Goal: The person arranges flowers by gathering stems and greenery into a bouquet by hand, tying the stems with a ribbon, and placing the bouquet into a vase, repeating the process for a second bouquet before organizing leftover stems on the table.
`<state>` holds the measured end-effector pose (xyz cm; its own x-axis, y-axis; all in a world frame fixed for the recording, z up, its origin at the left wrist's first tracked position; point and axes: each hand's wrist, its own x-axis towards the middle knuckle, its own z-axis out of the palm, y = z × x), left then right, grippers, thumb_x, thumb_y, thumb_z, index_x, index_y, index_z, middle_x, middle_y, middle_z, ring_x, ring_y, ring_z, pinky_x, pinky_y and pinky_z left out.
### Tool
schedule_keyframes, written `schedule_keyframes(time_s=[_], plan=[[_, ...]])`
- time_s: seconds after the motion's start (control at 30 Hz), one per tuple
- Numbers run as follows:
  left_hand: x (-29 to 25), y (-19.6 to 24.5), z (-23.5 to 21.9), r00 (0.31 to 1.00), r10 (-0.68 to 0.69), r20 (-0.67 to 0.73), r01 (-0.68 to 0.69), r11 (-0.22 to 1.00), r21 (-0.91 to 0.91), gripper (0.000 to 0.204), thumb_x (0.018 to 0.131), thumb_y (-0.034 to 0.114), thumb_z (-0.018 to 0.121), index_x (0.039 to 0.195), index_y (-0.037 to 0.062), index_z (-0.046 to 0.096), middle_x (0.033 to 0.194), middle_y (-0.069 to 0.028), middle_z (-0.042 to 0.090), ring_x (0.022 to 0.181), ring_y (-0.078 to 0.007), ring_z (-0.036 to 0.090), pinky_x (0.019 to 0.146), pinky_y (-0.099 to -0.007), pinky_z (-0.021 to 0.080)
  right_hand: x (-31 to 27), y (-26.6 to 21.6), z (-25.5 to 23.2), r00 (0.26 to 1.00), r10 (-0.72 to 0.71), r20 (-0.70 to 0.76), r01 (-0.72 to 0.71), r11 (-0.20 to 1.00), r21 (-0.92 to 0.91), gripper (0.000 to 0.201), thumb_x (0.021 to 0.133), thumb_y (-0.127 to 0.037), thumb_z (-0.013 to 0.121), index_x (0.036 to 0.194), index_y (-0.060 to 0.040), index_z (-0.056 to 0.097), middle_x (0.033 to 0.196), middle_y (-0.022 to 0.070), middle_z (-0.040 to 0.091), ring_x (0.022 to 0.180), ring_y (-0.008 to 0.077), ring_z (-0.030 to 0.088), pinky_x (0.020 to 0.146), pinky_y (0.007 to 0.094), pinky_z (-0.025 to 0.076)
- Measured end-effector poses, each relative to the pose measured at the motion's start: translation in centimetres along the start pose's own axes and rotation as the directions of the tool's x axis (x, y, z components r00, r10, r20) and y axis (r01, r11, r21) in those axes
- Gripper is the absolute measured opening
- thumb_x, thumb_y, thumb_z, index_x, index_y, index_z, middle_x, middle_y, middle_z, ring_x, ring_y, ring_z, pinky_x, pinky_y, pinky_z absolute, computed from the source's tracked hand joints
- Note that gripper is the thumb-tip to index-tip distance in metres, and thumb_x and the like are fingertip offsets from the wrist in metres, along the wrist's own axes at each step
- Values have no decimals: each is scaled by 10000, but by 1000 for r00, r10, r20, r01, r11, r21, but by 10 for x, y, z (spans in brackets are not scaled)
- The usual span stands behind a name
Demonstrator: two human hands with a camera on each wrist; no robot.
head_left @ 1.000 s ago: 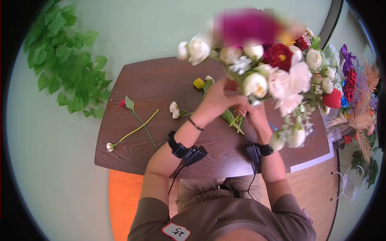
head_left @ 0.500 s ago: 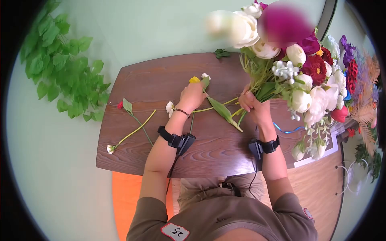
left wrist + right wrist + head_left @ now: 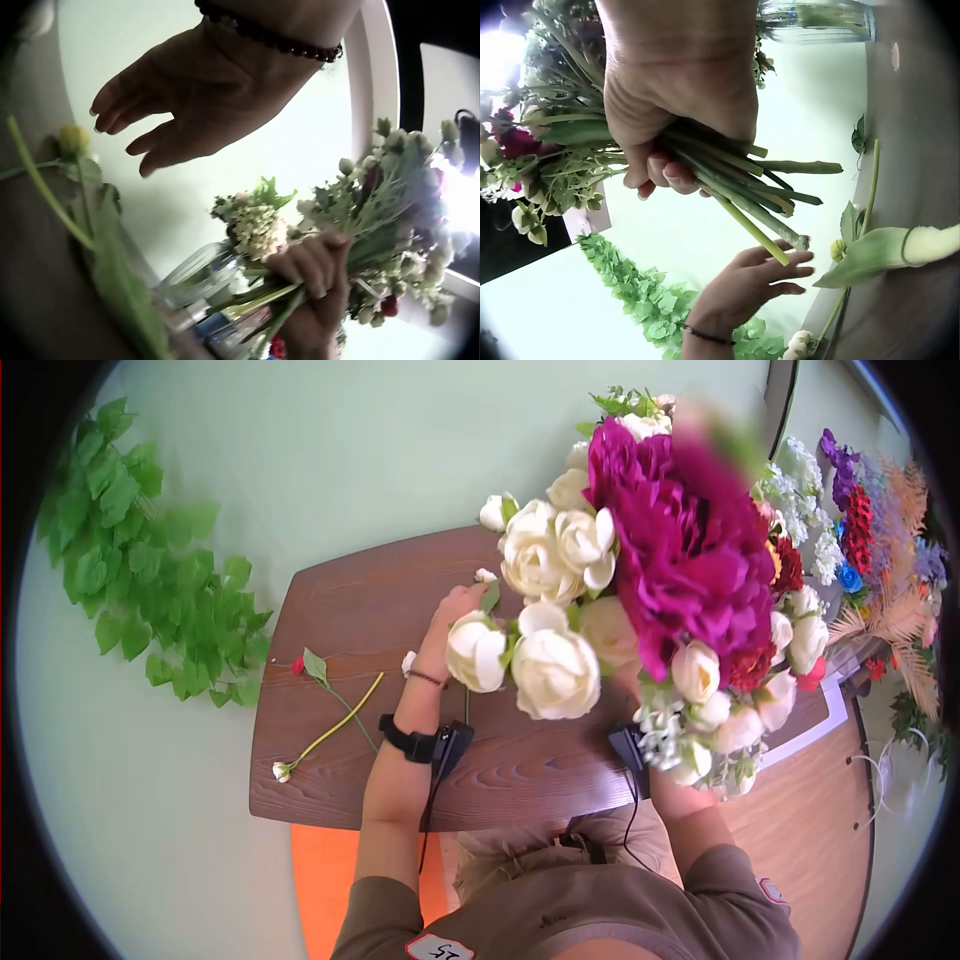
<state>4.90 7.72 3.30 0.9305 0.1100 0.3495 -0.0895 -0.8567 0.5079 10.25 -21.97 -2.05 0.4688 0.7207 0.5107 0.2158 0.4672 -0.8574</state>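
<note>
Around you, a pale green wall [image 3: 400, 470] fills the background, with a wood-toned floor [image 3: 805, 830] at the right and an orange patch [image 3: 325, 885] below the near left edge of the worktop [image 3: 350, 595], which is dark brown, wood-grained and round-cornered. Your large bouquet [image 3: 690, 570] of magenta, cream and dark red blooms is over the right half of that surface, hiding much of it from the head view. A trailing green vine [image 3: 140, 560] hangs at the left, and more flowers [image 3: 860, 540] crowd the right side of the room. You wear a brown shirt [image 3: 600, 900]. Your right hand [image 3: 686, 90] grips the bouquet's gathered stems, fingers curled round them, their cut ends jutting past your fist. Your left hand [image 3: 202, 94] has its fingers loosely apart with nothing in them, near a yellow flower [image 3: 73, 141]. A clear glass vessel [image 3: 814, 21] also shows in the wrist views. Left of your left forearm lie a red flower [image 3: 297, 666] and a white flower [image 3: 283, 771], their stems crossing. A red-edged badge [image 3: 438, 948] on your shirt reads "25"; a smaller sleeve patch [image 3: 772, 890] is too small to read.
</note>
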Motion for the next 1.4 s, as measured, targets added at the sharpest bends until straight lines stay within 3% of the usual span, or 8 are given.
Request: schedule_keyframes(time_s=[0.13,0.23,0.27,0.33,0.83,1.27,1.3,1.4], plan=[[-17,72,-30,990,93,-109,-137,844,-519,429,787,181,673,1173,70,524,1126,-108,577,1007,-222,581,849,-344,483,-19,4,9,1000,-14,-12,13,999,-45,155,881,-156,577,907,-13,521,712,33,520,607,137,480,584,269,396],[-27,89,-26,988,35,153,157,-174,-972,418,818,-37,584,1213,27,466,1125,-43,565,1011,-123,565,850,-272,473,-63,0,0,1000,-16,-12,15,997,-77,157,881,-155,578,915,-13,521,720,35,522,616,139,483,591,271,398],[-34,103,-28,997,47,-57,-69,322,-944,363,803,25,622,1149,17,511,1075,-58,591,968,-148,581,828,-273,470,-64,2,-2,1000,-18,-10,17,996,-89,158,881,-155,578,918,-12,521,723,36,523,619,140,484,594,272,399],[-40,110,-45,942,240,-233,-329,787,-521,327,762,76,671,1059,6,553,1002,-80,613,912,-170,595,787,-274,470,-15,5,-5,1000,-23,-5,23,993,-112,159,880,-155,578,923,-12,521,729,37,525,625,142,486,599,273,400],[-46,112,-42,980,-69,-185,-130,481,-867,108,804,-12,617,901,-52,589,808,-61,644,729,-83,609,631,-237,508,-62,13,-15,997,-83,-10,77,955,-287,176,878,-151,579,963,-9,520,770,47,537,670,154,500,636,282,411],[-37,97,-33,965,203,-164,-261,726,-636,554,694,24,706,1204,-3,490,1082,-94,612,817,-150,617,712,-283,500,-38,19,-16,991,-112,-73,74,917,-392,196,876,-147,580,998,-6,519,806,55,548,708,164,512,669,290,420],[-41,99,-30,997,-28,70,75,299,-951,551,716,83,716,1214,19,489,1115,-102,592,932,-170,593,788,-307,484,-50,17,-23,990,-114,-83,72,915,-398,198,876,-147,580,1000,-6,519,809,55,548,711,165,513,671,291,421],[-44,85,-24,880,474,32,-465,874,-143,488,774,240,691,1191,62,512,1170,-93,563,1061,-232,545,919,-350,438,-23,18,-20,987,-121,-110,66,909,-410,204,875,-146,580,1008,-5,519,818,57,551,720,168,515,679,293,423]])
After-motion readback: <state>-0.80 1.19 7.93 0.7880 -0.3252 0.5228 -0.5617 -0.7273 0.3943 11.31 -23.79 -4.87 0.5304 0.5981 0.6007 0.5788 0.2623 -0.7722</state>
